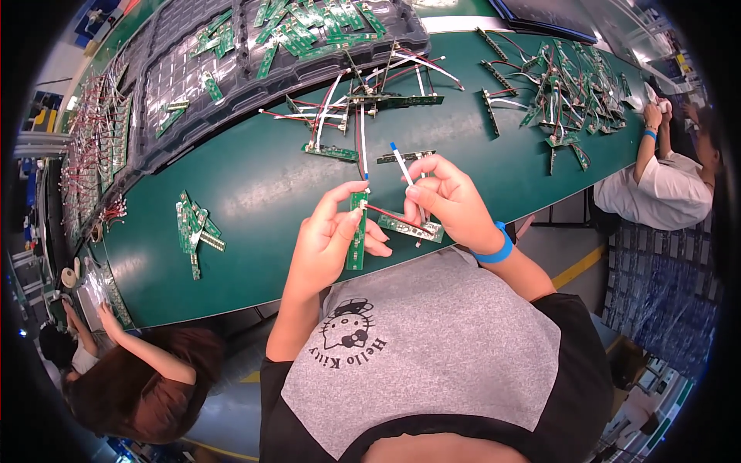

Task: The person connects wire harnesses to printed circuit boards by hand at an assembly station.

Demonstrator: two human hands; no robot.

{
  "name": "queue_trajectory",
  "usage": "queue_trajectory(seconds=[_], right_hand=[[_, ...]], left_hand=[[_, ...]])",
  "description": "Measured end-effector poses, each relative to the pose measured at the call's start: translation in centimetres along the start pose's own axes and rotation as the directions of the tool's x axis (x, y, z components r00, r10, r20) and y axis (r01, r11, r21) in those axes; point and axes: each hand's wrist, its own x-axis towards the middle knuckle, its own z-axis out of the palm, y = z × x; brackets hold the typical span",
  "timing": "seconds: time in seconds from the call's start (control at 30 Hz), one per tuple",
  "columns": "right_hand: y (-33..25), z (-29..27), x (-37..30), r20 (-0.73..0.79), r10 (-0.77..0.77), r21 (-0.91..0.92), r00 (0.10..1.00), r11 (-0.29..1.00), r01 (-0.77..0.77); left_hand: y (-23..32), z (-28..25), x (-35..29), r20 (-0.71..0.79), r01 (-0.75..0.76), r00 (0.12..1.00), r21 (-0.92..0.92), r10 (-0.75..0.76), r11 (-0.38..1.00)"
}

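Observation:
My left hand (328,239) is closed on a narrow green circuit board (356,251), held upright between thumb and fingers. My right hand (448,197) pinches a white flat ribbon cable (400,160) whose blue tip points up and away from me. Between and below the hands is a second green circuit board (409,228), tilted, with small parts along its face. Red and dark wires (384,211) run from the upright board toward it. Just beyond my right fingers, another board (394,157) lies on the green table (255,201).
A loose group of wired boards (332,150) lies ahead, with a big wired heap (571,92) at the far right. Black trays (185,77) holding bare boards stand far left. A small board pile (197,228) sits left. Co-workers (656,177) are on both sides.

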Motion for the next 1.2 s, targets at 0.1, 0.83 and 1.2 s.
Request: queue_trajectory(seconds=[0.1, 0.83, 1.2], right_hand=[[0.0, -0.3, 0.0, 0.023, 0.004, 0.002, 1.0, 1.0, -0.004], [-0.6, -1.1, 0.5, 0.34, 0.105, -0.178, 0.935, 0.983, -0.046], [-0.7, -0.8, 0.2, 0.25, 0.165, -0.164, 0.954, 0.978, -0.126]], left_hand=[[0.6, 0.4, 0.0, -0.052, 0.067, 0.996, -0.039, -0.069, 0.997], [-0.6, -0.9, 0.7, 0.057, -0.114, 0.991, -0.122, 0.122, 0.986], [-0.5, -0.6, 1.1, 0.071, 0.027, 0.997, -0.174, -0.015, 0.984]])
